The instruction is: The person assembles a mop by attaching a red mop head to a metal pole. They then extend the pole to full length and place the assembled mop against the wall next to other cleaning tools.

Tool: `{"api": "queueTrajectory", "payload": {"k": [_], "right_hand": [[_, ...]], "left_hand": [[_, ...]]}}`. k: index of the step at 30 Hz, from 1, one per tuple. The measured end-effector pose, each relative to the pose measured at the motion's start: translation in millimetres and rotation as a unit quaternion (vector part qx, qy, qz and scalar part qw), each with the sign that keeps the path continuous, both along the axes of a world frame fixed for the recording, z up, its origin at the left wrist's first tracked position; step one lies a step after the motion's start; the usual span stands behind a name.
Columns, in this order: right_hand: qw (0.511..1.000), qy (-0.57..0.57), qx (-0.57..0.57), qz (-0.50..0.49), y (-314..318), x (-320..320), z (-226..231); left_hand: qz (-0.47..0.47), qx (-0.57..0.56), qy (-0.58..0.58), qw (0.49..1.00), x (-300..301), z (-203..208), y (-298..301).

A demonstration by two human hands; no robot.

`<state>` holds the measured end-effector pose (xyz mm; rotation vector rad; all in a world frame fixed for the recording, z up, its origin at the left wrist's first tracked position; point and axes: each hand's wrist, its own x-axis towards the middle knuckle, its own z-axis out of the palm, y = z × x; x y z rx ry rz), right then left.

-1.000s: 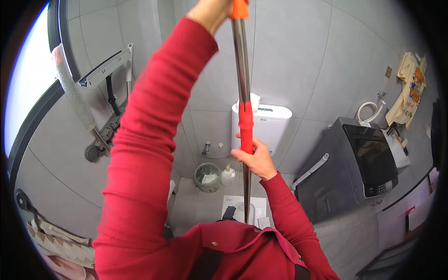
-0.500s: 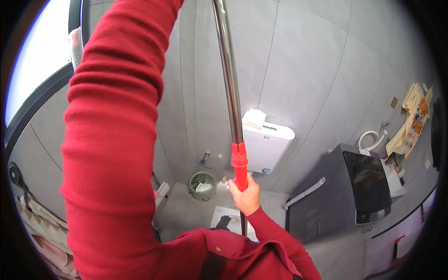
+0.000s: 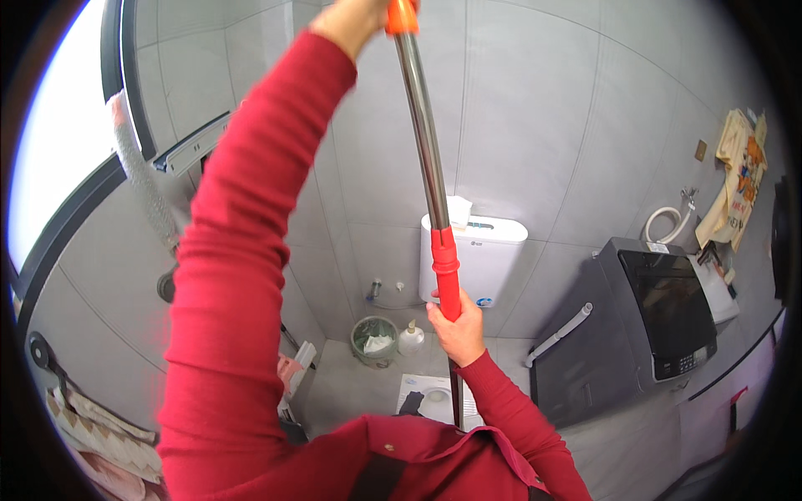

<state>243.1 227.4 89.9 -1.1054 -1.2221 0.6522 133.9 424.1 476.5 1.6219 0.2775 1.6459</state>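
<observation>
A long shiny metal pole [image 3: 424,125] runs from the upper edge down in front of me, leaning slightly. At its top is an orange fitting [image 3: 403,18], and my left hand [image 3: 355,21] is raised there, closed around it and partly cut off by the picture's edge. Lower down, the pole has a red plastic grip [image 3: 445,269]. My right hand [image 3: 461,331] wraps the bottom of this grip, fingers closed. Below that hand a darker length of pole continues toward the floor. Whatever lies beyond the orange fitting is out of the picture.
Behind the pole, a white cistern [image 3: 493,259] hangs on the grey tiled wall. A waste bin [image 3: 362,355] and a white pump bottle [image 3: 411,341] stand below it, near a squat toilet [image 3: 434,402]. On the right is a dark washing machine [image 3: 581,334]; a window frame [image 3: 79,188] is left.
My left hand and the orange fitting have come into view at the top. The grip and my right hand sit slightly farther right in the picture; the whole view has shifted.
</observation>
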Motion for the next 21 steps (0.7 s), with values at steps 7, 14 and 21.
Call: {"api": "queueTrajectory", "payload": {"k": [7,14,21], "right_hand": [[1.0,0.017,0.007,0.002,7.6,4.7,23.8],[0.999,0.052,0.008,-0.013,13.2,8.8,25.0],[0.994,0.068,-0.007,0.084,8.3,13.0,24.1]], "left_hand": [[-0.092,-0.124,0.047,0.987,33.8,-152.7,-84.1],[-0.115,-0.151,0.035,0.981,53.7,-203.3,-111.9],[-0.207,-0.092,0.029,0.974,45.7,-214.8,-113.7]]}}
